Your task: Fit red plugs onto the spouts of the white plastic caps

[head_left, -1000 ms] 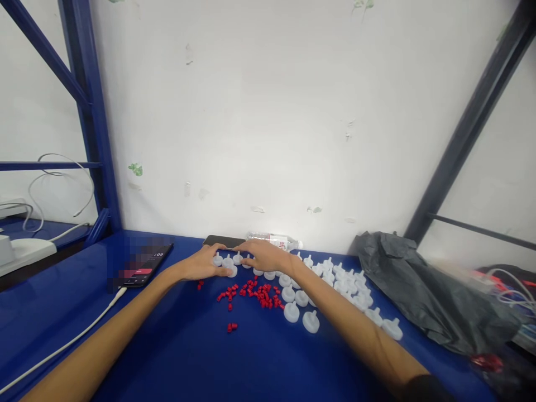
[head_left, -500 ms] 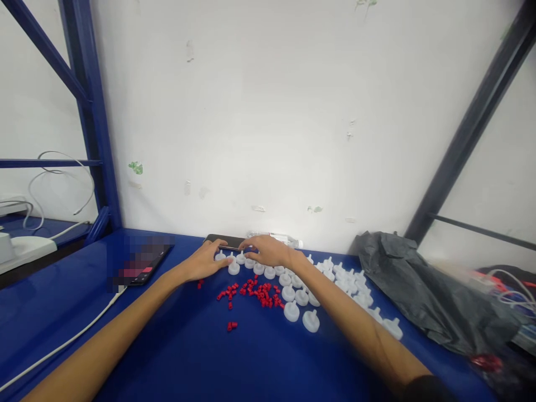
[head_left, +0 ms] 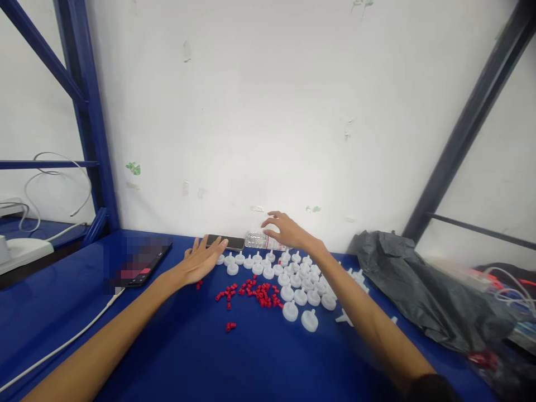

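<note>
My left hand is open, its fingers stretched toward the back of the table beside the leftmost white spouted caps. My right hand hovers open above the back of the group, with fingers apart and nothing between them, in front of a clear plastic bottle that lies on its side. Many round white caps with thin upright spouts stand across the middle and right. Small red pieces lie loosely piled nearer to me. My right forearm hides some of the white caps.
A dark phone lies at the wall by the bottle. Another phone with a white cable is at left. A grey plastic bag rests at right. Blue frame posts and a white wall stand behind.
My right hand has lifted off the white caps and moved right and up. My left hand has drawn slightly left, its fingers spreading. Caps at the back stand in view again.
</note>
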Motion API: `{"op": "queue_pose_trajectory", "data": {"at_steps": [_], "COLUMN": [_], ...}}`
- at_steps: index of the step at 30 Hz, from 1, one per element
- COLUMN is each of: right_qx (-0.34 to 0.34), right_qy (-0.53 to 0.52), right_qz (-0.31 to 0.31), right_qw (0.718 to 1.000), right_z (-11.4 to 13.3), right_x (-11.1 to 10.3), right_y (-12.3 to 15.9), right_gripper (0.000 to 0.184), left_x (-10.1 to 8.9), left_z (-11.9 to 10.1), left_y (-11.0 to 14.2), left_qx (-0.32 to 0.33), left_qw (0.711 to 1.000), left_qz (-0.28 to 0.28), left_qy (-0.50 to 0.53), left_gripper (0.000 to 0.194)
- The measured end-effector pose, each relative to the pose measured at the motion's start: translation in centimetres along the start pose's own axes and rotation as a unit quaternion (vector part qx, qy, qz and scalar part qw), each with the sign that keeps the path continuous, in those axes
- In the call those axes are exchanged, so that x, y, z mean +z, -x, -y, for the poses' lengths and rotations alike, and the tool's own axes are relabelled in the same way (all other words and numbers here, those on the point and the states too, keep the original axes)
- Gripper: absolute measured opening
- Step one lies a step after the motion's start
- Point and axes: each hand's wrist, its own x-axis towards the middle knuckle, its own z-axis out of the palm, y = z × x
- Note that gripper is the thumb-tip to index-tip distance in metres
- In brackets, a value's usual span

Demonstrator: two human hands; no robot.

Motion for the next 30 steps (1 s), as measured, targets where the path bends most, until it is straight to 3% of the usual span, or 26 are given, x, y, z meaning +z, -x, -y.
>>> {"op": "queue_pose_trajectory", "data": {"at_steps": [2, 7, 11, 15, 20, 24, 28, 30], "right_qx": [0.038, 0.074, 0.063, 0.053, 0.032, -0.032, -0.102, -0.121], "right_qy": [-0.007, -0.063, -0.104, -0.119, -0.127, -0.151, -0.109, -0.076], "right_qz": [0.042, 0.244, 0.298, 0.268, 0.178, 0.108, 0.034, 0.011], "right_qw": [0.998, 0.965, 0.947, 0.955, 0.975, 0.982, 0.988, 0.99], "right_z": [-0.9, -2.0, -1.5, -1.6, -1.3, 1.8, 5.8, 7.1], "right_x": [-1.0, -1.9, -0.7, -0.6, -2.8, -3.5, -2.5, -2.0], "right_y": [0.4, 1.3, 1.2, 1.0, 1.4, 1.4, 0.9, 0.8], "right_gripper": [0.03, 0.022, 0.022, 0.013, 0.016, 0.022, 0.028, 0.029], "left_x": [0.1, 0.5, 0.4, 0.1, -1.0, -1.5, -0.9, -0.6], "left_z": [0.2, 0.2, -0.4, -0.7, -2.1, -4.3, -5.9, -6.1], "left_y": [0.0, -0.2, -0.1, 0.1, 0.9, 2.3, 3.0, 3.1], "left_qx": [-0.002, -0.003, 0.006, 0.032, 0.111, 0.222, 0.238, 0.229], "left_qw": [1.0, 1.0, 1.0, 0.999, 0.984, 0.947, 0.946, 0.95], "left_qz": [0.008, 0.014, 0.002, -0.033, -0.133, -0.225, -0.213, -0.21], "left_qy": [-0.002, -0.009, -0.018, -0.022, -0.036, -0.056, -0.055, -0.034], "left_gripper": [0.085, 0.087, 0.087, 0.079, 0.063, 0.057, 0.055, 0.044]}}
